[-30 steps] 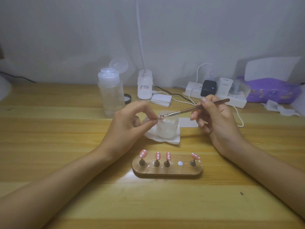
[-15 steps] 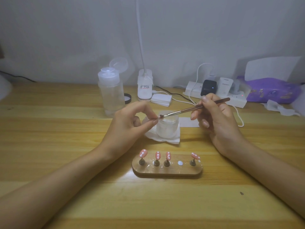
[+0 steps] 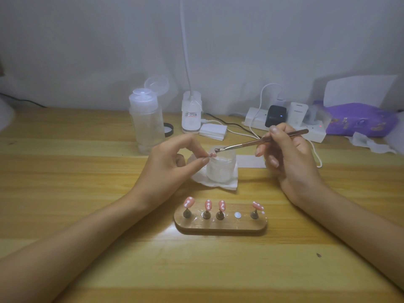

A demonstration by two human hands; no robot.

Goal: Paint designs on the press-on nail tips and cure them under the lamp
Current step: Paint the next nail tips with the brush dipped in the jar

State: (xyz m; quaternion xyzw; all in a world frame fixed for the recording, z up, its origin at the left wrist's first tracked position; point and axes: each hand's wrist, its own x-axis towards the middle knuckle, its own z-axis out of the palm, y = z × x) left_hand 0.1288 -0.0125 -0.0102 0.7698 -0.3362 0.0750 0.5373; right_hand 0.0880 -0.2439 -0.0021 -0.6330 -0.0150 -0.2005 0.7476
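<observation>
Now the left hand (image 3: 170,165) pinches a nail tip (image 3: 211,155), and the right hand (image 3: 288,162) grips the brush (image 3: 244,144) touching it. Painting step, I think; next, dab gently.

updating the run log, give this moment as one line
phase: painting | left hand: pinches nail tip | right hand: holds brush, bristles at tip | holder: four painted tips, one spot bare
</observation>
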